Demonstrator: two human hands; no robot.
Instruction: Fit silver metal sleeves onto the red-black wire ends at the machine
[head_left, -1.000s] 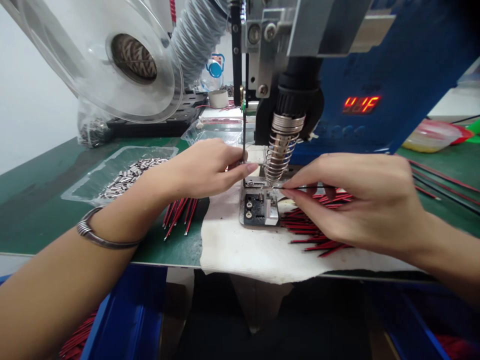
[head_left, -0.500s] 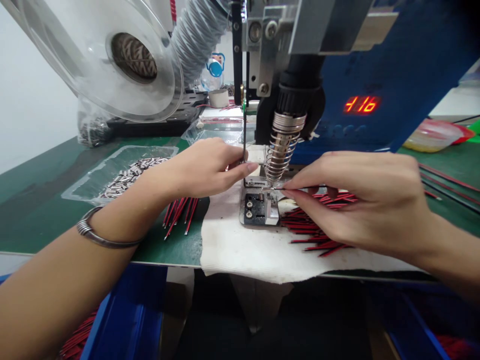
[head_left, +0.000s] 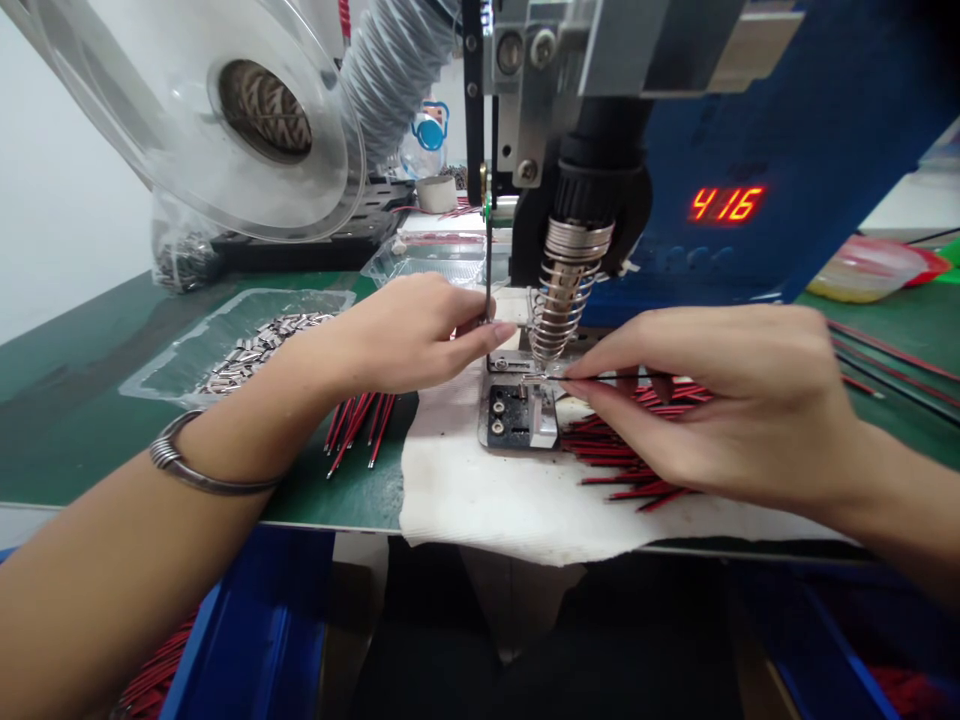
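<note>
Green table [head_left: 67, 420] is overhung by a blue machine [head_left: 667, 150], on whose display [head_left: 726, 205] 416 is shown in red. Below, a dark wire [head_left: 604, 378] is pinched between the thumb and forefinger of the right hand [head_left: 727, 400]. Its long axis is laid sideways, nearly level, and its tip is held just left of those fingertips, at the fixture [head_left: 517, 430] and under the iron [head_left: 566, 275]; whether wire and iron touch cannot be told. That tip is nearer the right hand than the left hand [head_left: 420, 335], which is held to the left and slightly beyond, beside an upright rod [head_left: 489, 265]. There, thumb and forefinger are set close together, but whether anything is pinched cannot be told. Under the right hand, red-and-black wires [head_left: 630, 455] are heaped on a white cloth [head_left: 480, 505]. Farther left, metal parts [head_left: 255, 355] are held in a clear tray [head_left: 161, 370].
</note>
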